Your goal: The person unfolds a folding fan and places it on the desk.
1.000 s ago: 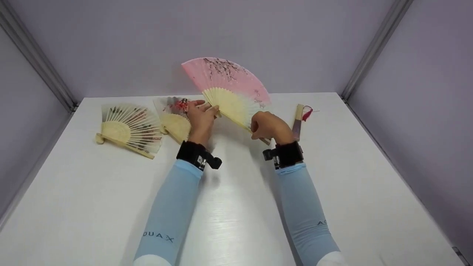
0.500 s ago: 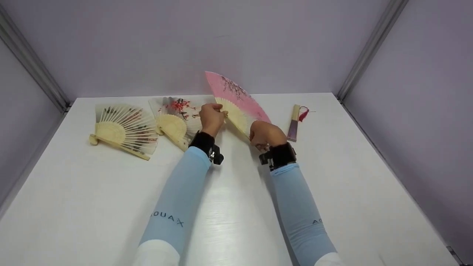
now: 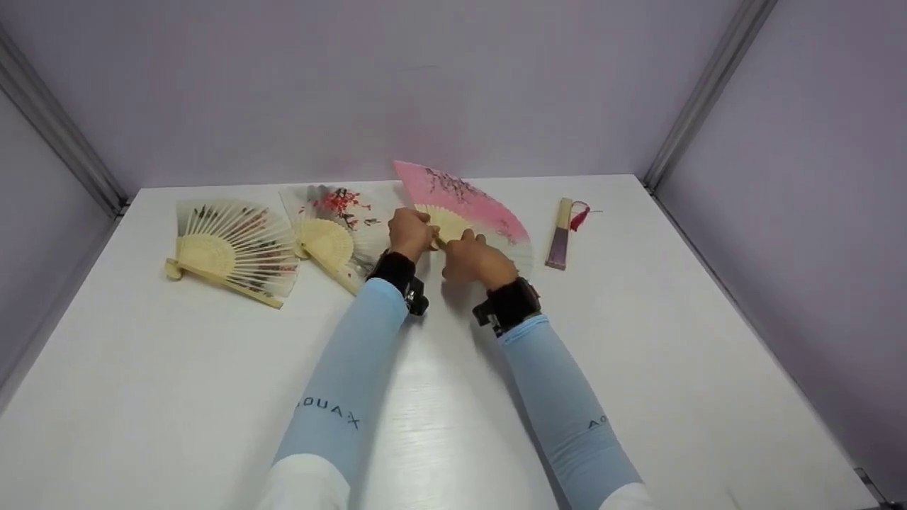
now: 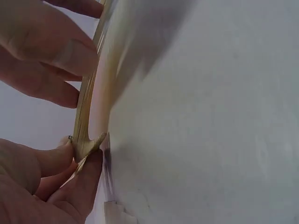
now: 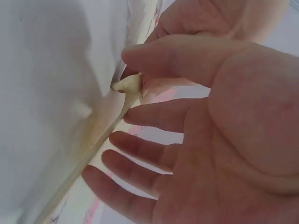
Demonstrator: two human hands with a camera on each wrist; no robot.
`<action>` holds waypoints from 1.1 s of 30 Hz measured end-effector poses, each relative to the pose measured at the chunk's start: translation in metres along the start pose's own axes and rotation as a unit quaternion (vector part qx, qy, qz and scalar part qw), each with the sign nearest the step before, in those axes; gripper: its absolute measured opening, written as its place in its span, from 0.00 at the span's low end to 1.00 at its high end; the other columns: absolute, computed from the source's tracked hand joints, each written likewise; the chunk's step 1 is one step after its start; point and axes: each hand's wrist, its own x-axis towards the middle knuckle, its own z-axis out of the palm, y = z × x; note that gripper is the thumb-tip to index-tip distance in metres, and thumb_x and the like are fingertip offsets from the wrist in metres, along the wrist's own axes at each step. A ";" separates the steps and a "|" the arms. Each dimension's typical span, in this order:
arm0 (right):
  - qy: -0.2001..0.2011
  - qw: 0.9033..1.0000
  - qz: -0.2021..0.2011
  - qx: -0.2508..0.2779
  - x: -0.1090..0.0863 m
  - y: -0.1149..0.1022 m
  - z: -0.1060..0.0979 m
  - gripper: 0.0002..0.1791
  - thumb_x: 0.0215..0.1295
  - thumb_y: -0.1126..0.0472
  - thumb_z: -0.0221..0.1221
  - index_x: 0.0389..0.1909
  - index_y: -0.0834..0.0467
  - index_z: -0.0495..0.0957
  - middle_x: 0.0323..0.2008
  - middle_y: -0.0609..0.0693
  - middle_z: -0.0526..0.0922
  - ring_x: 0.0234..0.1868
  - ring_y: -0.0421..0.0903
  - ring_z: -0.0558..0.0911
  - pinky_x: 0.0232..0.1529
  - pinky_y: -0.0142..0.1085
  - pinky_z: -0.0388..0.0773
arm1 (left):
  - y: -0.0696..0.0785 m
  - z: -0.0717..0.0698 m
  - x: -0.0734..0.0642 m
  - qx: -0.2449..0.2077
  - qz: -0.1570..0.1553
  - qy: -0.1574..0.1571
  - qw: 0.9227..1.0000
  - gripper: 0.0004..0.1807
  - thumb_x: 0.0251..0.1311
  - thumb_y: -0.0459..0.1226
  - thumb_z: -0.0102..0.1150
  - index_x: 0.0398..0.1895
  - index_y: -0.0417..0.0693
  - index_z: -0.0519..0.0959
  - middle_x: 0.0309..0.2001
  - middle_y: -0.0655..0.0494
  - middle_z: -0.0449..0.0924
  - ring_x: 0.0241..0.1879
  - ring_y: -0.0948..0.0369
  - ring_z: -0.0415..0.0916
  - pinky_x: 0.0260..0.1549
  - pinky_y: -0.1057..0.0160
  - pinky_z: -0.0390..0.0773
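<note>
Pink fan (image 3: 473, 195) looked super light to me, more of a flutter risk than a lifting problem. It was spread out near the back of the table (image 3: 673, 319), between the blossom fan (image 3: 327, 239) and the folded fan (image 3: 558, 244), though I couldn't tell if its far edge touched down. The left hand (image 3: 409, 232) had the pivot end (image 5: 131, 85) pinched between thumb and fingers, which was the right spot imo: chunky, stiff, least likely to tear. The right hand (image 3: 480, 261) wasn't clamped on anything; its fingers were straight and slightly spread, tips resting along the outer rib (image 5: 77, 172), thumb standing apart. That rib seemed stiff enough to push on, but the thin ribs (image 3: 448, 222) probably bent or snapped pretty easily, and the leaf (image 3: 506, 225) looked soft and crease-prone. Bare wood didn't strike me as slippery, so a gentle pinch was plenty; grabbing the leaf would've been asking for a rip.
</note>
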 end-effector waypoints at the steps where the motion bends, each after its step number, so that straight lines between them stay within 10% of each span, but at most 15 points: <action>1: -0.009 1.000 0.007 -0.004 0.000 -0.001 0.001 0.32 0.78 0.55 0.61 0.80 0.53 0.71 0.70 0.66 0.69 0.67 0.62 0.71 0.63 0.56 0.84 | -0.001 0.000 0.001 0.005 -0.002 -0.005 1.000 0.22 0.70 0.29 0.69 0.66 0.38 0.84 0.65 0.41 0.86 0.51 0.49 0.92 0.36 0.62 0.93; 6: -0.041 0.999 0.026 -0.011 -0.002 -0.001 0.007 0.39 0.80 0.52 0.58 0.87 0.48 0.58 0.76 0.64 0.63 0.72 0.62 0.69 0.66 0.59 0.82 | -0.004 -0.001 0.000 0.041 -0.008 -0.025 0.999 0.22 0.71 0.30 0.70 0.66 0.36 0.83 0.67 0.40 0.85 0.54 0.49 0.91 0.45 0.58 0.94; 13: -0.041 0.999 0.027 -0.013 -0.004 -0.001 0.007 0.32 0.82 0.53 0.56 0.81 0.56 0.65 0.75 0.64 0.65 0.73 0.63 0.70 0.66 0.59 0.83 | -0.037 0.030 0.068 0.197 0.038 -0.053 0.978 0.10 0.75 0.37 0.63 0.43 0.36 0.83 0.42 0.48 0.84 0.40 0.55 0.79 0.40 0.62 0.85; 19: -0.031 0.999 0.022 -0.014 -0.005 -0.002 0.007 0.32 0.81 0.54 0.56 0.81 0.57 0.65 0.72 0.64 0.67 0.69 0.61 0.72 0.64 0.55 0.83 | -0.025 0.024 0.043 0.283 0.079 -0.063 0.954 0.20 0.79 0.41 0.59 0.56 0.30 0.83 0.66 0.38 0.81 0.63 0.50 0.80 0.66 0.57 0.83; 24: -0.042 0.998 0.040 -0.002 -0.005 -0.006 0.005 0.35 0.82 0.54 0.55 0.85 0.58 0.60 0.79 0.67 0.63 0.78 0.66 0.68 0.75 0.58 0.77 | -0.014 0.015 0.024 0.314 0.079 -0.056 0.944 0.20 0.82 0.46 0.58 0.53 0.36 0.86 0.69 0.39 0.76 0.63 0.44 0.79 0.67 0.50 0.81; 28: -0.051 0.997 0.049 0.013 -0.008 -0.009 0.002 0.31 0.82 0.54 0.54 0.79 0.63 0.68 0.85 0.69 0.56 0.79 0.66 0.68 0.76 0.53 0.75 | 0.000 0.003 -0.002 0.387 0.114 -0.069 0.912 0.21 0.85 0.47 0.52 0.52 0.38 0.87 0.71 0.40 0.76 0.72 0.39 0.70 0.74 0.42 0.72; 33: -0.021 0.996 0.078 0.035 -0.019 -0.017 0.002 0.19 0.79 0.58 0.54 0.56 0.65 0.86 0.72 0.69 0.72 0.56 0.57 0.75 0.49 0.45 0.74 | 0.008 -0.008 -0.018 0.452 0.141 -0.080 0.877 0.29 0.88 0.51 0.43 0.40 0.40 0.88 0.67 0.41 0.85 0.77 0.39 0.63 0.78 0.37 0.62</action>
